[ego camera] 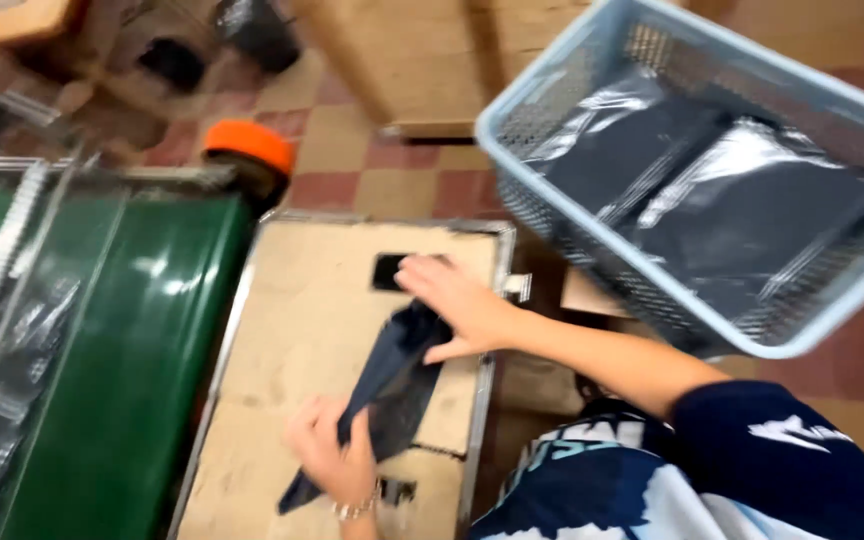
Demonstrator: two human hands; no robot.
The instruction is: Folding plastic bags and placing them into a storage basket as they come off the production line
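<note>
Dark plastic bag lying creased on the tabletop, left hand pinching its lower end, right hand pressing flat; bagged items fill the basket

One head view, worn high and tilted steeply down, close over the table. It faces forward toward 12 o'clock, with the basket at 2, the green conveyor at 9.
</note>
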